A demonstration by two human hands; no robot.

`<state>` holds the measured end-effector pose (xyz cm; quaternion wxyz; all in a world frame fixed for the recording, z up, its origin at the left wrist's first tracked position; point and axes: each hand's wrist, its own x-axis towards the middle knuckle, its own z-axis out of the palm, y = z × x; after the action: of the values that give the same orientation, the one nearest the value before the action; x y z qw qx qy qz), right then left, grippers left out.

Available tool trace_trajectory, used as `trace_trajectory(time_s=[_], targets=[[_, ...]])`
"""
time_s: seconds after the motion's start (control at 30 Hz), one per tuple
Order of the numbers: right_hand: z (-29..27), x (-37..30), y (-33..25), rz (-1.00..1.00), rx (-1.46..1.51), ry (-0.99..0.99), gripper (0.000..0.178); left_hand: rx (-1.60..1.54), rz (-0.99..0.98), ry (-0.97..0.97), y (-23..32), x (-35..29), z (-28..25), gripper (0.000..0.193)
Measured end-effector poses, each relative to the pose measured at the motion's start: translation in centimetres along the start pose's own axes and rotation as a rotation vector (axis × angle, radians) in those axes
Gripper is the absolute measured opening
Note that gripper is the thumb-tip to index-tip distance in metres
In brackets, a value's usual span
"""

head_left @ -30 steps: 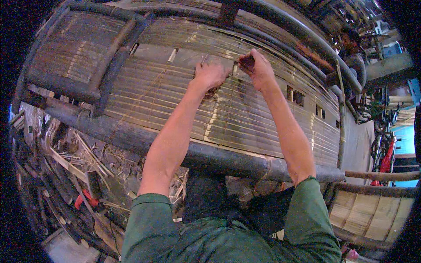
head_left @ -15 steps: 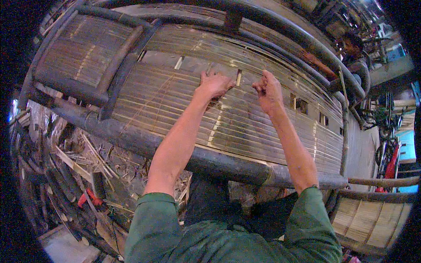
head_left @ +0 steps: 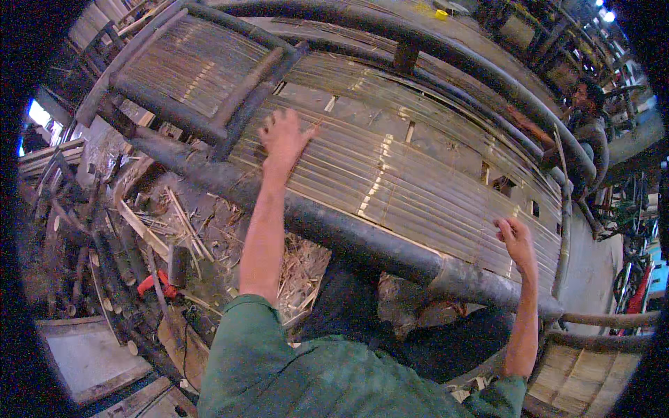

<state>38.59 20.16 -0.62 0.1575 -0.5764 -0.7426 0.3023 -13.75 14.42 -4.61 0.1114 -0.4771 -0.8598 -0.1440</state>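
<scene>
A long panel of thin bamboo slats (head_left: 425,184) lies in a frame of thick dark poles (head_left: 341,230) in front of me. Over its left part my left hand (head_left: 284,139) is open, fingers spread and holding nothing I can see. Just beside its thumb, a thin reddish-brown strand (head_left: 313,130) shows on the slats. My right hand (head_left: 517,242) is above the panel's right part, near the front pole. Its fingers are curled together, and whatever they may hold is too small to make out. A lengthwise gap in the slats, crossed by short light strips (head_left: 410,132), runs beyond both hands.
A smaller slatted section (head_left: 185,66) adjoins at the left. Cut poles (head_left: 104,244), a red tool (head_left: 155,284) and bamboo scraps (head_left: 185,223) lie on the left-hand floor. Another person (head_left: 589,125) is beyond the far right rail. A second slatted piece (head_left: 585,373) stands lower right.
Both hands have left the middle of the panel: the left went leftward and its fingers spread, the right went right and toward me. The view has shifted, and thin strands have moved from the slats' left part.
</scene>
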Motion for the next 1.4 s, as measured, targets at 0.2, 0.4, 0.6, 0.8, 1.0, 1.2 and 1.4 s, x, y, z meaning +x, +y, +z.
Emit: trace_trajectory(time_s=[0.2,0.4,0.6,0.8,1.0,1.2,1.4], targets=[[11.5,6.5,-12.9,-0.397,0.016,-0.087,0.029,-0.353,0.016,-0.088,-4.7,-2.3,1.2,0.027],[25.0,14.1,-21.9,-0.704,0.132,0.018,0.029,-0.636,0.054,0.097,-4.0,-2.9,0.7,0.023],[28.2,14.0,-26.8,-0.593,0.034,0.013,0.037,-0.729,0.046,0.181,-4.6,-2.9,0.5,0.019],[28.9,15.1,-27.1,-0.596,-0.060,0.122,0.033,-0.749,0.031,0.159,-3.8,-2.9,-0.2,0.018],[29.8,15.9,-26.6,-0.653,0.042,0.220,0.018,-0.751,0.075,0.214,-3.6,-2.7,-0.4,0.018],[30.2,15.8,-26.6,-0.682,0.047,0.288,0.019,-0.739,0.079,0.191,-3.8,-2.8,-0.3,0.018],[30.1,15.8,-26.7,-0.725,-0.015,0.298,0.020,-0.713,0.082,0.148,-3.8,-2.8,-0.1,0.018]])
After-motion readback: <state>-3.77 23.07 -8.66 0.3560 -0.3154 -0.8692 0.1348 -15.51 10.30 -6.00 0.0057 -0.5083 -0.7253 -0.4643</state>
